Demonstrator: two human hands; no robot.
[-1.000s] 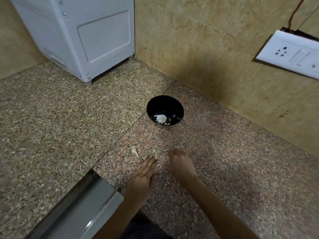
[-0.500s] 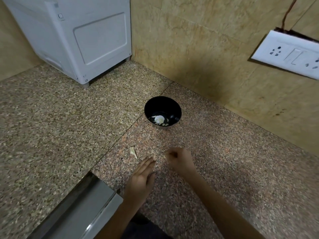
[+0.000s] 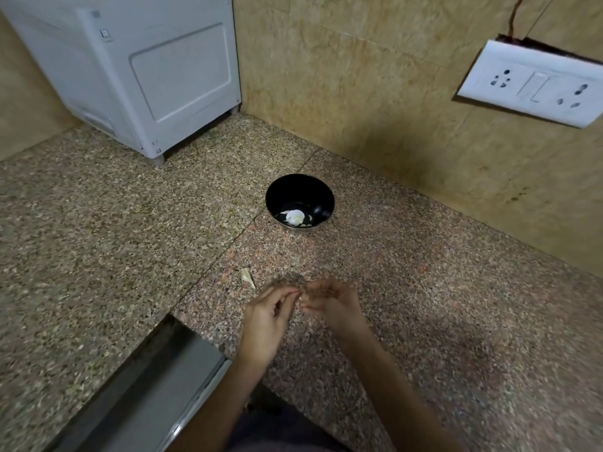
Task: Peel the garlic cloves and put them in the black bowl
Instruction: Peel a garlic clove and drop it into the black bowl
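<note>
Black bowl [image 3: 277,194]: on the counter, close to the wall; one white peeled clove [image 3: 296,216] and small pale bits inside.
Left hand [image 3: 266,321]: on the near side of the bowl; fingers curled, thumb and finger tips pinched together.
Right hand [image 3: 336,305]: also on the bowl's near side; curled, tips meeting the other hand's tips. Too blurry to tell what sits in the pinch.
Pale bit [image 3: 248,278]: on the counter, nearer than the bowl; skin or clove, hard to tell.
Doing it well: probably best to hold tight with one hand, pull skin off gently with the other, then reach ahead to the bowl.
Counter [image 3: 130,239]: speckled stone, brown and grey.
Room: tan tile wall behind the bowl; white machine [image 3: 146,76] far to its left; white socket plate [image 3: 535,83] up to its right.
</note>
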